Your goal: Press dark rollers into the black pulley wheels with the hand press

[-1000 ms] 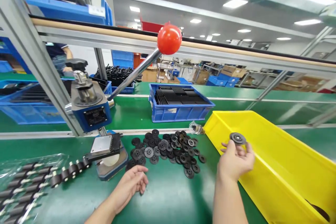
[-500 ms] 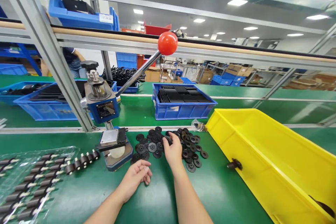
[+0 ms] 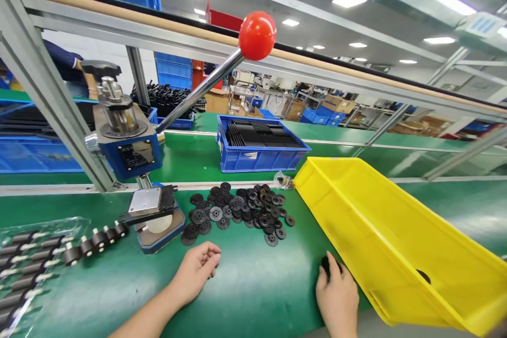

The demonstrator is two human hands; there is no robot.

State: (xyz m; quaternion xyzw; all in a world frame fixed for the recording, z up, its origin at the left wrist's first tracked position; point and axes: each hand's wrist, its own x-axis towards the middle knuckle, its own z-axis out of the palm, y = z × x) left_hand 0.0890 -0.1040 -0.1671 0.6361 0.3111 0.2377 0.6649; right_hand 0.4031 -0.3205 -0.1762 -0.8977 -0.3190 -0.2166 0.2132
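Note:
My right hand (image 3: 337, 293) is beside the near side of the yellow bin (image 3: 344, 227). Its fingers are closed on a small black disc-like part (image 3: 325, 265), mostly covered by the fingers. My left hand (image 3: 196, 270) rests above the green bench in front of the press, its fingers curled in loosely and nothing showing in them. Beyond both hands lies a loose pile of black discs (image 3: 237, 205) with holes in their middles; neither hand touches it. A dark part (image 3: 423, 276) shows inside the yellow bin.
A hand press (image 3: 129, 156) with a red-knobbed lever (image 3: 257, 35) stands at left, a black part and metal block on its base. Black rollers (image 3: 93, 243) lie left of it, more on clear plastic. A blue bin (image 3: 261, 158) of black plates sits behind the pile.
My right hand has left the disc pile and moved right and nearer, to the black part beside the yellow bin. My left hand stays nearly in place. The view has shifted.

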